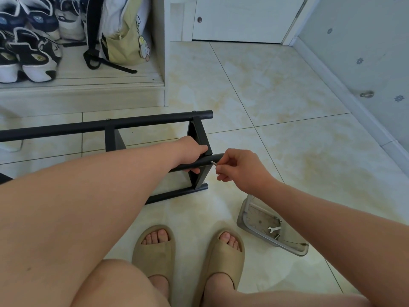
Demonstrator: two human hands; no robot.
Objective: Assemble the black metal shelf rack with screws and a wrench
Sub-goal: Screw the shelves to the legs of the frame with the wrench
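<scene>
The black metal shelf rack lies on its side on the tiled floor, its long tubes running left to right. My left hand grips the middle black tube near its right end, beside the end frame. My right hand pinches a small silver tool whose tip sits against that tube's end; whether it is a key or a screw is too small to tell. A small silver wrench and a few screws lie in a clear plastic tray on the floor under my right forearm.
My feet in beige slippers are just behind the rack. A low shoe shelf with sneakers and a yellow bag stands at back left. A white door and a wall with a doorstop are at the right.
</scene>
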